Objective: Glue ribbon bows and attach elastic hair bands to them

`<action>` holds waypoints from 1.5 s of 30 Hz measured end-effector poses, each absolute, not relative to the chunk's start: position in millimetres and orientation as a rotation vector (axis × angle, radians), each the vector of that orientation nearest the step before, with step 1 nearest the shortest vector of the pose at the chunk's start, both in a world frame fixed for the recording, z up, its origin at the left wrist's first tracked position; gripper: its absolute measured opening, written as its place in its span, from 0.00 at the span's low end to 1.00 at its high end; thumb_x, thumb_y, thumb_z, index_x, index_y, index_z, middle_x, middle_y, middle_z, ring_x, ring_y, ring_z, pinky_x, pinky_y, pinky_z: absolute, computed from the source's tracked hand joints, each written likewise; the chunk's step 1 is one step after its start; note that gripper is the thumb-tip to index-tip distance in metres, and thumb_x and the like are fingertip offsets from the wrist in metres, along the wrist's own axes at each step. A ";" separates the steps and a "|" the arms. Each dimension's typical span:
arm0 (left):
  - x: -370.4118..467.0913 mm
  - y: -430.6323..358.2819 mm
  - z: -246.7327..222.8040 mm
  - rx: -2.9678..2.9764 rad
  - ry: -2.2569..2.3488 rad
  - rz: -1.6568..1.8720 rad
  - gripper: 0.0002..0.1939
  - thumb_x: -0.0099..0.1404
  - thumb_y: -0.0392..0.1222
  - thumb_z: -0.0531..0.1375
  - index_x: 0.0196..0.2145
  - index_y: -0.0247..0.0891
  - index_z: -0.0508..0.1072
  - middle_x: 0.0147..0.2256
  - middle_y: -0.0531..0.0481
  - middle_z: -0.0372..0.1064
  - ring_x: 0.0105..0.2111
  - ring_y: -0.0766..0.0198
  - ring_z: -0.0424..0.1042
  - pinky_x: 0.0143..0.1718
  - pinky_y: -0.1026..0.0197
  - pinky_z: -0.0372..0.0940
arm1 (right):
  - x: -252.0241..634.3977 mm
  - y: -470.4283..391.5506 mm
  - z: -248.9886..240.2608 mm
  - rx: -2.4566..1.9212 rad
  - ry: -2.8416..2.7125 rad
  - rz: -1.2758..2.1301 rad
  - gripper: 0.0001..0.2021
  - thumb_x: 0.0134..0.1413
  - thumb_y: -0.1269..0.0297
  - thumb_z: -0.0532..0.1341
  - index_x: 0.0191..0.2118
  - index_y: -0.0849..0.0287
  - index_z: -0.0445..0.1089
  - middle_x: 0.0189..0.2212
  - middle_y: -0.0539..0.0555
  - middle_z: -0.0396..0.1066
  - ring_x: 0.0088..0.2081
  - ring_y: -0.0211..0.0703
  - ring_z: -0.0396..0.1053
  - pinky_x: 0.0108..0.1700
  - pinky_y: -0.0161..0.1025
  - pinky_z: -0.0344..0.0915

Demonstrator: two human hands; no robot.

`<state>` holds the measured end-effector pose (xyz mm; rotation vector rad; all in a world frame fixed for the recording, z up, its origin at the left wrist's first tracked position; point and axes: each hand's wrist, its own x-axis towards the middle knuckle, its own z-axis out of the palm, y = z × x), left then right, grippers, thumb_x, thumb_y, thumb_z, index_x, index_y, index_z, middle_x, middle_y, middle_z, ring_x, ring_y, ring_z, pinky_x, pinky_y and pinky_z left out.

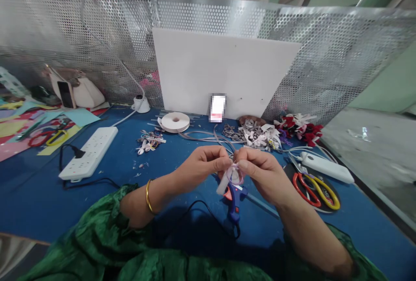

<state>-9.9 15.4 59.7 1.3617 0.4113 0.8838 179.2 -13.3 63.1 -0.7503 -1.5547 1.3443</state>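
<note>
Between my two hands hangs a small pale purple and white ribbon bow (234,174). My left hand (209,162) pinches it from the left with thumb and index finger. From the right, my right hand (258,169) pinches it the same way, the fingertips of both hands nearly touching. A thin grey ribbon (221,137) runs behind the fingers. Below the bow, a blue glue gun (234,207) lies on the blue table (130,211), its upper part partly hidden by the bow and its black cable trailing left.
A ribbon roll (175,122) and small bows (150,141) lie behind my left hand. Grey and white bows (256,135), red bows (300,129), scissors (321,192) and a white box (326,167) are at right. A power strip (89,153) is left; a phone (217,108) leans on a white board (224,70).
</note>
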 end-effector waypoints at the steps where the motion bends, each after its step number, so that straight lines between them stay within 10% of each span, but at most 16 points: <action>1: -10.3 14.3 60.7 1.367 0.403 0.858 0.19 0.65 0.51 0.63 0.25 0.35 0.67 0.23 0.54 0.63 0.23 0.70 0.60 0.26 0.66 0.57 | 179.4 -13.1 64.2 -0.749 -1.598 1.360 0.17 0.62 0.55 0.62 0.26 0.59 0.66 0.22 0.48 0.67 0.26 0.35 0.64 0.31 0.35 0.59; 20: -4.6 9.7 54.3 1.197 0.444 0.852 0.18 0.69 0.48 0.59 0.26 0.36 0.61 0.25 0.56 0.55 0.26 0.69 0.57 0.30 0.66 0.55 | 152.1 -17.7 59.8 -0.780 -1.133 1.567 0.19 0.57 0.58 0.63 0.21 0.58 0.56 0.20 0.44 0.50 0.22 0.32 0.49 0.25 0.34 0.47; 45: -7.8 10.5 62.9 1.441 0.530 0.839 0.22 0.59 0.48 0.66 0.19 0.37 0.58 0.20 0.56 0.59 0.24 0.69 0.60 0.28 0.65 0.55 | 157.2 -18.5 50.3 -0.950 -1.330 1.472 0.17 0.62 0.54 0.59 0.25 0.57 0.63 0.18 0.45 0.54 0.21 0.34 0.50 0.24 0.36 0.49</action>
